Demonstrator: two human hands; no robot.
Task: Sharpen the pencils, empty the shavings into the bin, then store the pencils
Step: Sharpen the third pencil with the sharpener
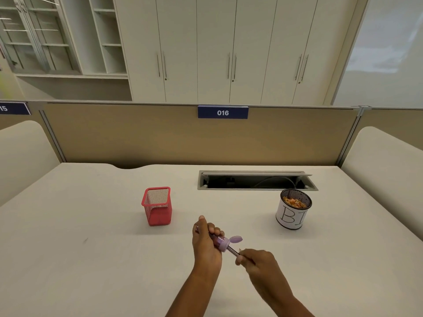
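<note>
Left hand: lower centre of frame, fingers curled round a small lilac plastic sharpener; its oval lid is flipped open, pointing right.
Right hand: just right of the left hand, fingertips pinching a slim dark pencil whose far end sits in the sharpener.
Red wire-mesh square holder: upright on the white desk, left of centre, apart from both hands.
Black mesh round cup: right of centre, wrapped in white paper lettered "BI"; orange shavings inside.
Grey cable slot: open, towards the desk's far edge.
Blue tag "016": on the tan partition, above centre.
</note>
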